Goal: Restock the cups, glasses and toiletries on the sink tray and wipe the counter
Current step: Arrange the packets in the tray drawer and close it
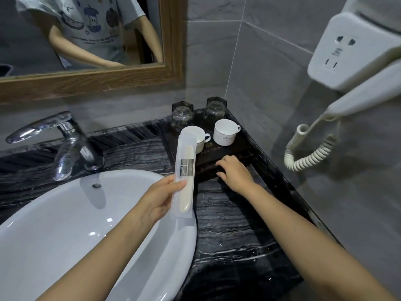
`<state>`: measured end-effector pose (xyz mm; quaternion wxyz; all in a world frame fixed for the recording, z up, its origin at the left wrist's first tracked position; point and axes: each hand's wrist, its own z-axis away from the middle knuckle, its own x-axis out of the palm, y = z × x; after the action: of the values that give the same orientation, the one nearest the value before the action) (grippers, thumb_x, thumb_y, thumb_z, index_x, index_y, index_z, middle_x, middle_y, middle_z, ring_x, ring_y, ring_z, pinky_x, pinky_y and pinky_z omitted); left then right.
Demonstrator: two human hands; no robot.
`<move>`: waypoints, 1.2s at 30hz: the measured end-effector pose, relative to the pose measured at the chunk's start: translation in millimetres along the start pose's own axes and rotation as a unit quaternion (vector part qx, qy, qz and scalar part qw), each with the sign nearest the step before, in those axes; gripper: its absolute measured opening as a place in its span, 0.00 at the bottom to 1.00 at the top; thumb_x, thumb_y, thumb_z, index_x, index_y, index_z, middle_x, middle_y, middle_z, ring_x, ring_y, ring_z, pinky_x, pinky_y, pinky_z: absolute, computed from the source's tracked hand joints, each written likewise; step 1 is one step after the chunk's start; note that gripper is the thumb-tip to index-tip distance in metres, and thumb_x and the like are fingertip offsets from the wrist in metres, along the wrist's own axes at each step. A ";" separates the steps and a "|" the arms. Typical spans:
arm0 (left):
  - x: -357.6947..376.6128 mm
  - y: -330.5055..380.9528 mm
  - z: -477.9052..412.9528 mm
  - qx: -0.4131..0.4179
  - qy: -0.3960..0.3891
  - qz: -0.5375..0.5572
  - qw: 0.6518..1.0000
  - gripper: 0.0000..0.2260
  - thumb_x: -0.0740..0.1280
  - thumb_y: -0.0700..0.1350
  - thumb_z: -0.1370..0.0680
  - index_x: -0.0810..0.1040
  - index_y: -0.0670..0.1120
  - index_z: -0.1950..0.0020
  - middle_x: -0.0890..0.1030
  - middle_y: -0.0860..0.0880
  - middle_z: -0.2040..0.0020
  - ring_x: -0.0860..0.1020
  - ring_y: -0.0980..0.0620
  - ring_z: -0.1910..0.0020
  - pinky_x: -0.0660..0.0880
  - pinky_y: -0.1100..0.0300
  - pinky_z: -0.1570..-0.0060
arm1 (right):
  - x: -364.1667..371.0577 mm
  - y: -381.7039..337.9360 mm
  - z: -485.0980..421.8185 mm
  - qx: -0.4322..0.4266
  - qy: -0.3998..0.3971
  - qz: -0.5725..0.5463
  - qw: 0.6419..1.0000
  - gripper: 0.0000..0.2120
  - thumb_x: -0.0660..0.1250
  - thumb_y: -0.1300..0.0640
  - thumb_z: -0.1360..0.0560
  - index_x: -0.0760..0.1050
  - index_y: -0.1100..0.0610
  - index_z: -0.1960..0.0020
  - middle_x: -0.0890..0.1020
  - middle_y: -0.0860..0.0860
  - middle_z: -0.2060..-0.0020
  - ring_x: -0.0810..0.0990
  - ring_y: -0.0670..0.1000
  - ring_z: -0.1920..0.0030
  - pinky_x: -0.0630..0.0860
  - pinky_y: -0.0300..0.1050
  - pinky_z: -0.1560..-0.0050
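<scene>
Left hand (159,200) gripping long frosted plastic toothbrush packet (185,170), right hand (235,173) spread loose on dark tray (230,152)

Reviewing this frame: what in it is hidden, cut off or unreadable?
- Left white cup: partly covered by the toiletry packet held in the left hand.
- Tray front edge: the right hand covers it; whether it grips anything is unclear.
- Right white cup: printed lettering too small to read.
- Hair dryer: cut off by the right frame edge.

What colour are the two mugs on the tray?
White; the right mug carries faint script. Head view.
</scene>
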<state>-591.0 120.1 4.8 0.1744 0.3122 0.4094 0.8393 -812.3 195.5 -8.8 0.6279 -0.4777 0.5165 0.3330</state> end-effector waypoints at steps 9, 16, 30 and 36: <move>0.3 -12.4 1.4 0.015 -0.021 0.019 0.999 0.07 0.63 0.38 0.24 0.79 0.46 0.51 0.85 0.51 0.64 0.82 0.55 0.66 0.79 0.62 0.68 | 4.1 10.2 4.2 -0.003 0.039 -0.084 0.996 0.09 0.66 0.58 0.23 0.79 0.61 0.46 0.79 0.56 0.49 0.73 0.55 0.43 0.72 0.49 0.43; 27.5 -27.6 -2.0 -0.004 -0.031 0.023 0.999 0.07 0.62 0.38 0.24 0.78 0.46 0.49 0.85 0.51 0.61 0.83 0.55 0.61 0.81 0.62 0.61 | 0.9 26.5 30.9 -0.011 0.037 -0.094 0.995 0.10 0.67 0.57 0.24 0.80 0.60 0.46 0.81 0.55 0.50 0.75 0.54 0.44 0.70 0.44 0.43; 72.9 -30.6 -2.6 -0.023 -0.009 0.011 1.000 0.10 0.64 0.37 0.24 0.77 0.43 0.44 0.81 0.49 0.55 0.82 0.57 0.63 0.81 0.64 0.62 | -2.5 40.7 76.6 -0.035 0.027 -0.094 0.995 0.10 0.67 0.58 0.25 0.81 0.60 0.46 0.82 0.55 0.50 0.74 0.55 0.44 0.69 0.43 0.43; 75.7 -31.3 -5.2 -0.045 0.016 0.044 0.998 0.07 0.64 0.36 0.25 0.77 0.43 0.50 0.80 0.47 0.54 0.80 0.52 0.56 0.80 0.58 0.54 | -9.6 46.5 87.8 -0.057 0.008 -0.074 0.996 0.10 0.67 0.57 0.24 0.81 0.59 0.46 0.82 0.53 0.50 0.74 0.53 0.44 0.72 0.47 0.42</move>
<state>-649.7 177.5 6.3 0.1447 0.3081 0.3604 0.8685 -828.0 294.0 -10.5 0.6185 -0.5519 0.4651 0.3108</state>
